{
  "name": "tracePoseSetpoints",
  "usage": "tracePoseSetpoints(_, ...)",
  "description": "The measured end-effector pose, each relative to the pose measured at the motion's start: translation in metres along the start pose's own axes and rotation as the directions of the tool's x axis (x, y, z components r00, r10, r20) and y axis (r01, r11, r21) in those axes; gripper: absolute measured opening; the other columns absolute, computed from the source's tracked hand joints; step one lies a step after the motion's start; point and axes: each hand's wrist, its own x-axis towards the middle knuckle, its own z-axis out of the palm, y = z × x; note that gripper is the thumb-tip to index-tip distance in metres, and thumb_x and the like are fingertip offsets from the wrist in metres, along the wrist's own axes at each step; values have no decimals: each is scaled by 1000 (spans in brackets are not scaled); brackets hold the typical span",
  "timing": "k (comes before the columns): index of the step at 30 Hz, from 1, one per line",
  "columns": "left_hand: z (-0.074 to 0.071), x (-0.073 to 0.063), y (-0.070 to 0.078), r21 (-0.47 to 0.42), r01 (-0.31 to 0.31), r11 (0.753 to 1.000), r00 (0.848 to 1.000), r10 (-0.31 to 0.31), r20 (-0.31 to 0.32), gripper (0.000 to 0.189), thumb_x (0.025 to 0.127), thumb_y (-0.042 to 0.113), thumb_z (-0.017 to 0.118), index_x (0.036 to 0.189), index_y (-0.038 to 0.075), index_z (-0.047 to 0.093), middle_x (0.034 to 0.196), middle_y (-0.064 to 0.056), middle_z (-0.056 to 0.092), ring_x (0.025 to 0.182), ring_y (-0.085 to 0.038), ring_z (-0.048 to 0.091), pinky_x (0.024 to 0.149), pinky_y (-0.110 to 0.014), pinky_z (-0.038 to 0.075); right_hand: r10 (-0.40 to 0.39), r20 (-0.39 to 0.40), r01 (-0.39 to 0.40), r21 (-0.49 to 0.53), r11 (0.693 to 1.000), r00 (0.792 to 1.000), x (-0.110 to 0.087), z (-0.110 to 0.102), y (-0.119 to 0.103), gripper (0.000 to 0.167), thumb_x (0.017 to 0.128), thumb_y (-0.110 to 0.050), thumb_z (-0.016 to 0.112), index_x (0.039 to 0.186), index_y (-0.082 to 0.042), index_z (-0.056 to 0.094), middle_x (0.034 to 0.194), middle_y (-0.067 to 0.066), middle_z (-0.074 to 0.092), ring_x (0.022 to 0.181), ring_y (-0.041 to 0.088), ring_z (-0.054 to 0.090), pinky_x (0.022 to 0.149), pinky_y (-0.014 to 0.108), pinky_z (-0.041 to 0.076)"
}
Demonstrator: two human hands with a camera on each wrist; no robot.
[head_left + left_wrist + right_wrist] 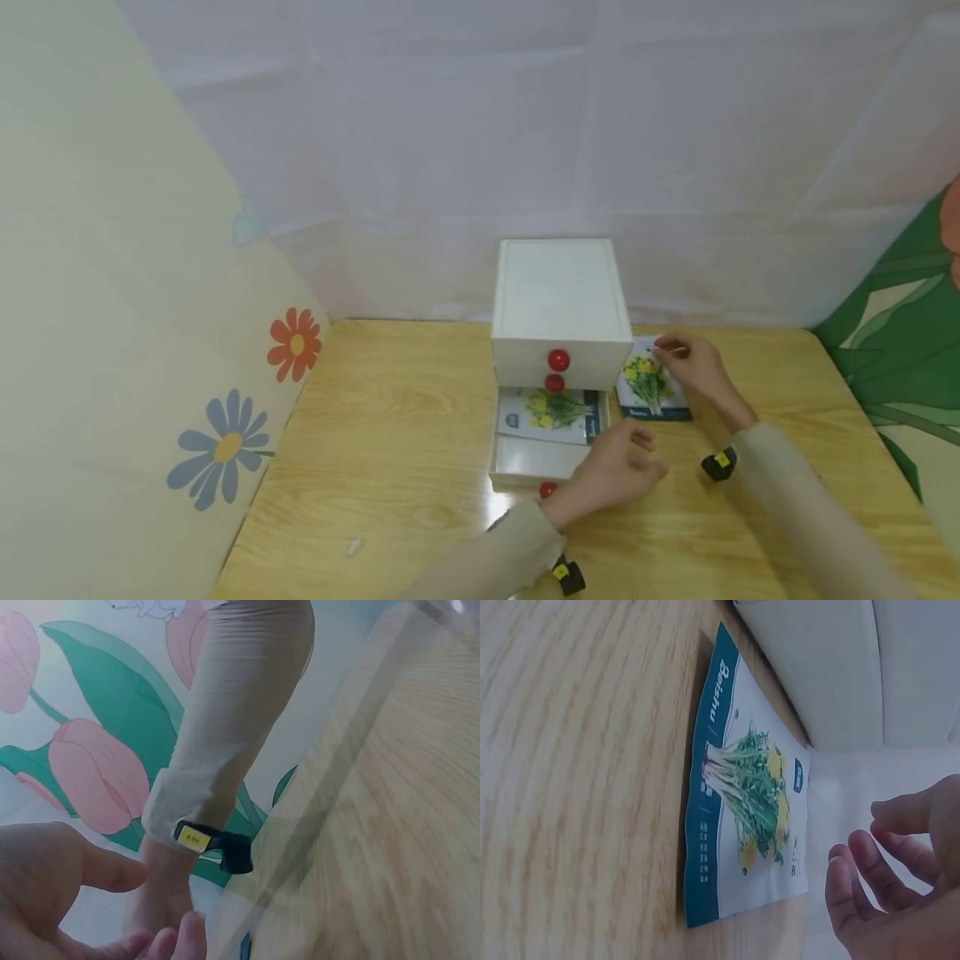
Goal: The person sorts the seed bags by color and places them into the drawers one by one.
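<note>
A seed packet (647, 385) with a picture of yellow flowers lies flat on the table, right of a small white drawer cabinet (562, 287). My right hand (697, 367) is over the packet's far right side, fingers loosely bent; the right wrist view shows a gap between fingers and packet (754, 802). The cabinet's bottom drawer (540, 460) is pulled out and holds a similar packet (546, 414), lying sideways. By that drawer's front right corner hovers my left hand (611, 468), fingers relaxed and holding nothing.
Red round knobs (558, 360) stick out from the drawer fronts. Behind the cabinet hangs a pale cloth (450, 167). A small whitish scrap (354, 546) lies on the wooden table (390, 417) at the front left. Flower-patterned panels stand at both sides.
</note>
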Motion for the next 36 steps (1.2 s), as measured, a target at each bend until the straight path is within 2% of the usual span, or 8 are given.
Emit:
tracePoseSetpoints(4,10,7,2,-44,64,997,998,-65,-20,40,93,20,82,128,14,63,117,4,68,89,-1,65,72,-19,59,-18,1,18,-14,1000,1000,8,-2,2,29,106,-15,64,122,9,68,118,32,71,106,50,69,80,29,57)
tracePoseSetpoints(11,23,12,4,-8,109,994,992,-109,-68,48,90,21,83,134,15,62,118,5,66,95,-3,63,80,-21,59,-95,39,97,-59,994,995,23,-1,16,33,106,-9,61,128,15,63,122,39,66,106,56,67,91,67,60)
tracePoseSetpoints(14,24,14,9,-35,112,993,992,-114,-56,49,92,25,83,135,15,61,121,6,66,101,-5,65,84,-23,60,-163,51,167,-94,981,985,30,1,23,31,104,-3,60,127,17,63,121,41,64,104,56,66,88,70,58)
tracePoseSetpoints(18,32,20,14,-165,168,972,982,-181,-64,54,91,26,83,136,12,60,122,4,67,108,-12,67,94,-30,61,-243,71,251,-161,954,967,38,4,28,30,99,4,62,124,19,64,120,40,63,105,55,63,87,70,57)
tracePoseSetpoints(22,44,27,14,-383,210,900,953,-275,-125,56,86,16,83,134,3,58,122,-7,64,109,-21,64,101,-41,61,-282,113,301,-215,929,953,44,9,30,31,96,7,64,124,18,64,123,40,62,112,57,60,96,73,53)
tracePoseSetpoints(28,60,35,8,-711,182,680,883,-431,-186,60,77,1,77,131,-7,51,114,-13,53,85,-23,52,83,-36,57,-258,164,295,-274,915,952,44,15,30,36,94,9,62,129,17,61,126,41,59,115,58,58,100,74,51)
tracePoseSetpoints(32,65,39,5,-755,156,637,840,-488,-237,67,74,0,77,134,-10,49,130,-22,54,97,-30,56,92,-44,61,-249,190,297,-290,910,950,42,17,33,41,91,11,61,131,19,60,126,42,56,113,58,57,99,73,51)
tracePoseSetpoints(36,66,46,4,-800,112,590,827,-501,-254,75,76,-4,73,144,-14,43,151,-35,44,121,-39,54,112,-58,54,-236,197,285,-279,917,952,40,17,34,42,92,11,60,133,20,58,129,42,53,116,58,55,100,74,50)
